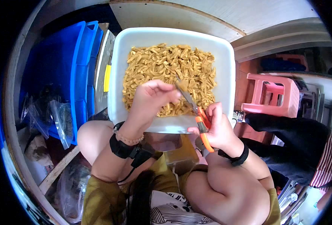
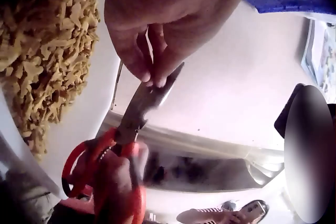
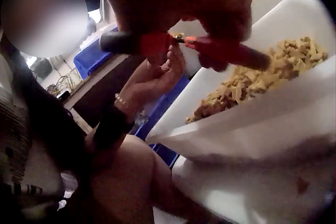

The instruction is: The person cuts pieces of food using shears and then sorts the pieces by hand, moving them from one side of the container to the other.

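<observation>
At the room's left, blue crates [image 1: 79, 71] are noted beside a white tub [image 1: 115, 71] of tan strips [image 1: 151, 62]. Above it, the left hand [image 1: 151, 99] is poised, its grip narrow, at the scissors [image 1: 202, 127]; whether a strip is pinched cannot be told. A cut could be caused by mistimed closing, the scissors being held in the right hand [image 1: 222, 129].

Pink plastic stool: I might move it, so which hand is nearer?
Right. The right hand is left of the stool; the left hand is farther left, by metal scissor blades.
</observation>
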Motion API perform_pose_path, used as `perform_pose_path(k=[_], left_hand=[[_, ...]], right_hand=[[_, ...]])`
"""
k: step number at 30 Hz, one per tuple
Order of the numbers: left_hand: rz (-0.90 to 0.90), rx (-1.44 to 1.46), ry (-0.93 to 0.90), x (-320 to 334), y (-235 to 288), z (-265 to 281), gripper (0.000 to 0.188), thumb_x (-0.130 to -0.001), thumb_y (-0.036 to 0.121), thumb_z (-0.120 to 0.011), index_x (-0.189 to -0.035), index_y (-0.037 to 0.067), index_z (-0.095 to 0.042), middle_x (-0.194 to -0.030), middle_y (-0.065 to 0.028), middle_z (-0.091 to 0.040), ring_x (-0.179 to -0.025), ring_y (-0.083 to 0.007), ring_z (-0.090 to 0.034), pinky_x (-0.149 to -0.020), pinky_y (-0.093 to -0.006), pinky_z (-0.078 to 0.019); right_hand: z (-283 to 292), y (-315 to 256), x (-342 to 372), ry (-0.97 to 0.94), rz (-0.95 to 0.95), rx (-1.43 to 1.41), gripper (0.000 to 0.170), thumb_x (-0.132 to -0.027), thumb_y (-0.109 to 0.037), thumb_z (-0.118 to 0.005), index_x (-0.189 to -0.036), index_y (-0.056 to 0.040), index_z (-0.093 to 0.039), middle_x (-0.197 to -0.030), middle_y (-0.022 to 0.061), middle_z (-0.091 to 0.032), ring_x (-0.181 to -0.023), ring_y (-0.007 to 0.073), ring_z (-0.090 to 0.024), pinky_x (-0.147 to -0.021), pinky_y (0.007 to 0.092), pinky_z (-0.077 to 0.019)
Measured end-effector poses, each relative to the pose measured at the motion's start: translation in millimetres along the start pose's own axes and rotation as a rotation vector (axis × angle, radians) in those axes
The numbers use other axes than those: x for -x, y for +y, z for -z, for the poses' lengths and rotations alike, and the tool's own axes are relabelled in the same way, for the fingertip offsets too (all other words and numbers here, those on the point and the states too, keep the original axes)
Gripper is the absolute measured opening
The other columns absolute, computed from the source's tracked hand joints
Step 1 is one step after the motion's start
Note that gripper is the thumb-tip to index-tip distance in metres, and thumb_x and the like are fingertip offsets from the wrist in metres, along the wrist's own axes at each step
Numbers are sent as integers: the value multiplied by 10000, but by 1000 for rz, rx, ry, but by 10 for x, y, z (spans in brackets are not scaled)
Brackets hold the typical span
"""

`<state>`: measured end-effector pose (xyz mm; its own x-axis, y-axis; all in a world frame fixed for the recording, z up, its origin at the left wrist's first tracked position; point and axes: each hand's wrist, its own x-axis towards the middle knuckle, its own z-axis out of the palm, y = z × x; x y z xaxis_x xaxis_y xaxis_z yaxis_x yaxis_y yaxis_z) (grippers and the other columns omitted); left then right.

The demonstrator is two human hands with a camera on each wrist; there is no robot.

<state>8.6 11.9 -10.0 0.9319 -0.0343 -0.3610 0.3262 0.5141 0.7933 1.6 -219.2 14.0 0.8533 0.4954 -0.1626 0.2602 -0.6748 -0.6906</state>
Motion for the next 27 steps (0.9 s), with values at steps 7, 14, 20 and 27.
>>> perform_pose_path(k=[7,14,20,27], left_hand=[[-143,-45,20,-46,7,85,105,-791,-66,-685,-870,-28,-626,-875,-89,-660,-807,-140,-651,-756,-250,-539],[-286,-412,-20,89,-83,-81,117,-755,-98,-692,-790,-18,-615,-839,-70,-615,-787,-114,-602,-722,-228,-496],[-321,-572,89,50,-71,-71,107,-741,-65,-723,-773,-28,-628,-841,-69,-620,-790,-117,-619,-719,-237,-519],[-214,-383,-52,89,-128,-155,104,-774,-21,-711,-847,-26,-638,-818,-82,-660,-756,-134,-658,-704,-239,-532]], right_hand=[[-35,-65,-20,3,-28,44,657,-714,-471,-792,-932,-42,-344,-613,92,-498,-485,266,-547,-477,353,-446],[-45,-46,-55,12,10,15,676,-710,-481,-791,-955,-41,-340,-638,104,-514,-528,290,-578,-485,363,-458],[-49,-68,-40,-5,-91,0,651,-715,-455,-798,-925,-56,-329,-617,88,-465,-512,279,-558,-469,364,-440],[-17,-45,-28,52,-121,-88,642,-716,-417,-811,-946,-60,-330,-637,63,-444,-513,205,-510,-476,333,-428]])
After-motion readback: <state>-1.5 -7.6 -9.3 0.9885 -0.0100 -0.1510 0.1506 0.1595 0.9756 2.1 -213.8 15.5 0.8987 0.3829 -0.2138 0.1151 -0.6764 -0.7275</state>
